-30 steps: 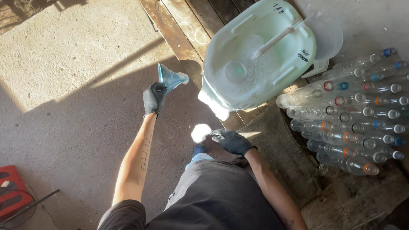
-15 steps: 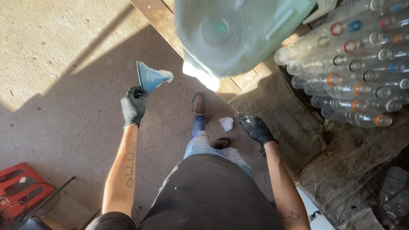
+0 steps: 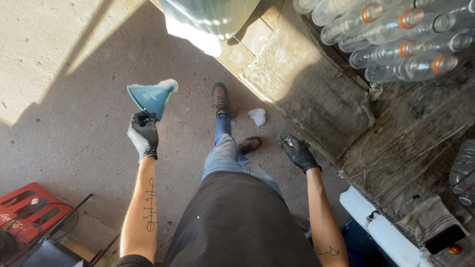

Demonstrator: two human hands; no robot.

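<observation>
The person has stepped back from the large pale plastic canister, now mostly out of view. The black-gloved left hand, arm extended forward, has its grip clamped on the blue ribbed plastic funnel. The gloved right hand hangs low, fingers apart, empty, above the concrete floor.

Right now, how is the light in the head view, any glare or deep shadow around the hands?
Head view: hard low sunlight, the person's long shadow across the concrete floor; left hand with blue funnel and right hand in shade yet sharp; glare blows out the big pale container; wide-angle bending at edges.
</observation>
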